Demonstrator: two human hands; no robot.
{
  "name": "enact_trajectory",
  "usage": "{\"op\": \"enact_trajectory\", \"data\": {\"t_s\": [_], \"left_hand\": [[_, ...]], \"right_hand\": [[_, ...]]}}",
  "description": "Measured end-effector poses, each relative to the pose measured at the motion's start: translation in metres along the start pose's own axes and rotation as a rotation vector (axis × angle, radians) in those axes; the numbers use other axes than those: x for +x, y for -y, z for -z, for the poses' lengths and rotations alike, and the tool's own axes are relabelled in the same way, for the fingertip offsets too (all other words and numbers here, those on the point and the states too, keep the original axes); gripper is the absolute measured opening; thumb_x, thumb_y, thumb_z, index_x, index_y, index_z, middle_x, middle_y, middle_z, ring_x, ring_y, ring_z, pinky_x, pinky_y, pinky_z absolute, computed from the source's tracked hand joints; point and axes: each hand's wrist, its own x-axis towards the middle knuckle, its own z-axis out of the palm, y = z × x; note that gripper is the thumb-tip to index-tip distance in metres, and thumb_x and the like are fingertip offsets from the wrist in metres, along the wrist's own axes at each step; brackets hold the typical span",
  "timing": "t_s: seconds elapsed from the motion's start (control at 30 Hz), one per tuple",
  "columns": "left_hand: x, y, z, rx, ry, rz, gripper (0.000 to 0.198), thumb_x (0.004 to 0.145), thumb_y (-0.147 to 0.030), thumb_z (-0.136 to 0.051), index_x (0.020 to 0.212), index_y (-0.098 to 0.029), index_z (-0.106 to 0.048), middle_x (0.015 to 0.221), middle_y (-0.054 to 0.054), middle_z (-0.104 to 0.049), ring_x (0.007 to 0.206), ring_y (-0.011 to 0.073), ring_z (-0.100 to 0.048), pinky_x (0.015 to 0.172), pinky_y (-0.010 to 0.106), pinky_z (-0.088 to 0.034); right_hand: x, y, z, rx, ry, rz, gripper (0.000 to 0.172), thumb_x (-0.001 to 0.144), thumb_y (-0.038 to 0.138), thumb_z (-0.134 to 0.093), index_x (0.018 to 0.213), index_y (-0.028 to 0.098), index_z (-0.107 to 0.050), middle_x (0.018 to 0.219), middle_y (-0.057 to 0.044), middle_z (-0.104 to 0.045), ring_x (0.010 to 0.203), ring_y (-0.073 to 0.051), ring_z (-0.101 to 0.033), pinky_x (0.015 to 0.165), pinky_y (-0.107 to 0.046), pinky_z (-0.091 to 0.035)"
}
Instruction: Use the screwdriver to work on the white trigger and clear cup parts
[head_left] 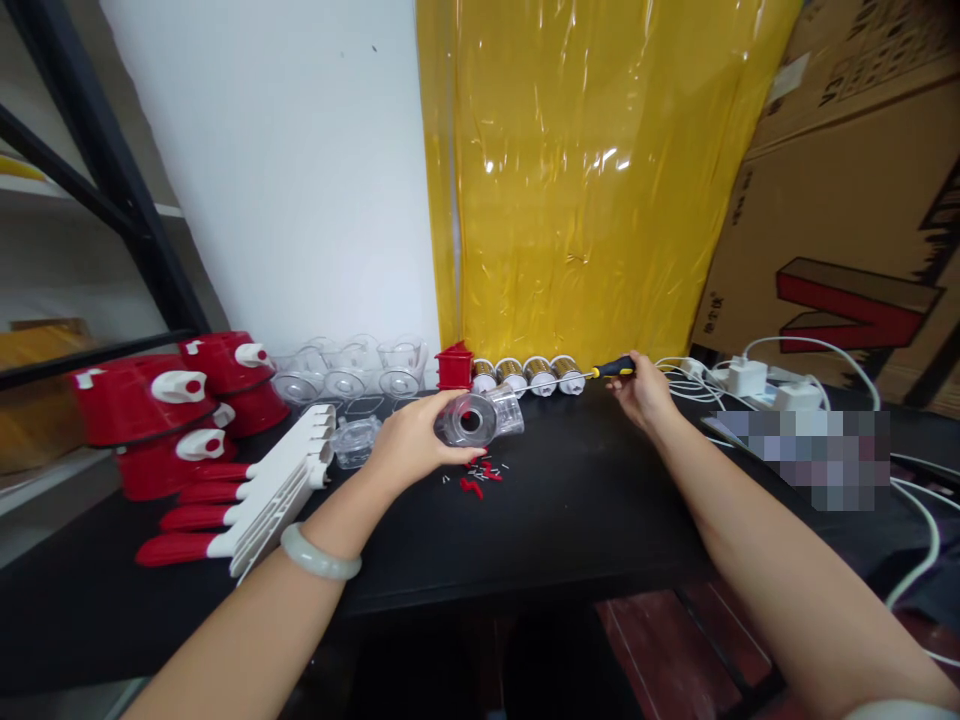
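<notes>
My left hand (415, 441) is closed round a clear plastic cup-shaped part (480, 417) lying on its side on the black table (570, 510). My right hand (641, 390) grips the yellow-and-black handle of a screwdriver (611, 370), whose shaft points left toward a row of small gold-and-white motors (525, 374). Small red pieces and white screws (480, 477) lie scattered just in front of the clear part. A red block-shaped part (454, 366) stands behind it.
Red lids with white knobs (180, 395), red-and-white handles (247, 500) and clear cups (349, 372) fill the left side. White chargers and cables (750, 380) lie at right. Yellow plastic sheet (585, 180) and cardboard boxes (847, 220) stand behind.
</notes>
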Motion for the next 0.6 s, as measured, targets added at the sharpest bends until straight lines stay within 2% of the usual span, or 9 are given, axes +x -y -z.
{"op": "enact_trajectory", "data": {"t_s": [0.1, 0.23, 0.33, 0.43, 0.5, 0.6], "left_hand": [[0.0, 0.0, 0.0, 0.002, 0.002, -0.007, 0.077, 0.065, -0.057, -0.086, 0.134, -0.03, -0.064, 0.129, 0.005, -0.073, 0.116, 0.0318, -0.069, 0.097, 0.045, -0.054], [0.001, 0.003, 0.0, -0.01, 0.003, -0.01, 0.076, 0.067, -0.056, -0.085, 0.135, -0.03, -0.062, 0.129, 0.007, -0.073, 0.116, 0.0321, -0.069, 0.096, 0.046, -0.054], [0.001, 0.007, -0.001, -0.02, -0.002, -0.021, 0.074, 0.068, -0.055, -0.085, 0.134, -0.029, -0.063, 0.129, 0.007, -0.073, 0.116, 0.0319, -0.069, 0.098, 0.045, -0.053], [0.001, 0.01, -0.003, -0.031, -0.017, -0.024, 0.074, 0.067, -0.052, -0.087, 0.133, -0.028, -0.063, 0.13, 0.007, -0.071, 0.117, 0.0311, -0.068, 0.099, 0.045, -0.053], [0.0, 0.01, -0.004, -0.032, -0.023, -0.019, 0.074, 0.068, -0.052, -0.087, 0.133, -0.028, -0.063, 0.131, 0.007, -0.07, 0.118, 0.0307, -0.067, 0.1, 0.044, -0.053], [-0.001, 0.009, -0.004, -0.023, -0.028, -0.02, 0.074, 0.069, -0.054, -0.086, 0.134, -0.029, -0.062, 0.129, 0.007, -0.069, 0.118, 0.0308, -0.067, 0.1, 0.044, -0.054]], "right_hand": [[0.0, -0.006, 0.0, 0.015, -0.027, 0.029, 0.031, 0.086, 0.042, -0.07, 0.08, 0.024, -0.045, 0.052, 0.011, -0.047, 0.035, -0.006, -0.043, 0.041, -0.019, -0.047], [-0.002, -0.014, 0.0, -0.058, -0.09, 0.091, 0.031, 0.085, 0.045, -0.069, 0.079, 0.023, -0.049, 0.049, 0.012, -0.043, 0.032, -0.006, -0.041, 0.039, -0.019, -0.045], [-0.002, -0.014, -0.005, -0.107, -0.143, 0.038, 0.02, 0.09, 0.037, -0.058, 0.079, 0.021, -0.054, 0.049, 0.01, -0.047, 0.03, -0.007, -0.041, 0.037, -0.019, -0.043], [0.0, -0.01, -0.014, -0.109, -0.183, -0.048, 0.02, 0.093, 0.031, -0.045, 0.081, 0.02, -0.057, 0.05, 0.007, -0.053, 0.029, -0.008, -0.041, 0.036, -0.02, -0.043], [0.0, -0.009, -0.019, -0.115, -0.202, -0.048, 0.022, 0.093, 0.035, -0.047, 0.079, 0.021, -0.056, 0.048, 0.006, -0.052, 0.028, -0.009, -0.041, 0.034, -0.02, -0.04], [-0.001, -0.015, -0.019, -0.108, -0.212, 0.051, 0.034, 0.092, 0.051, -0.052, 0.075, 0.022, -0.053, 0.043, 0.008, -0.045, 0.028, -0.009, -0.04, 0.031, -0.019, -0.036]]}}
